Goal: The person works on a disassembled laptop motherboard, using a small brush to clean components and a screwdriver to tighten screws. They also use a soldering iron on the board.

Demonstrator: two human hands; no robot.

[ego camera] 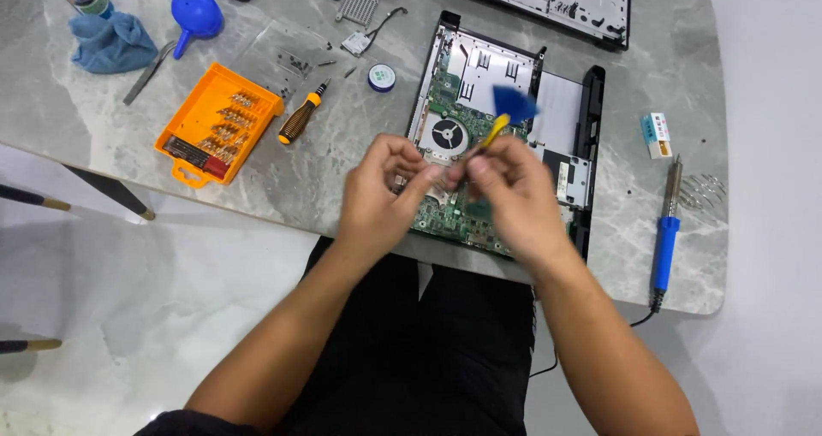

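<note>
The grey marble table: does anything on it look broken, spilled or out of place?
Nothing looks spilled. The black laptop lies opened up on the grey marble table, its green circuit board bare. Small loose screws lie scattered beside the orange bit tray, not in it.

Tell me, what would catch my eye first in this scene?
First, the two hands, left hand and right hand, meeting mid-picture over an opened laptop whose green circuit board and round fan lie bare; the right pinches a small tool with a yellow and blue end. Next, the bright orange bit case at the left of the grey marble table, and a blue-handled soldering iron at the right.
</note>
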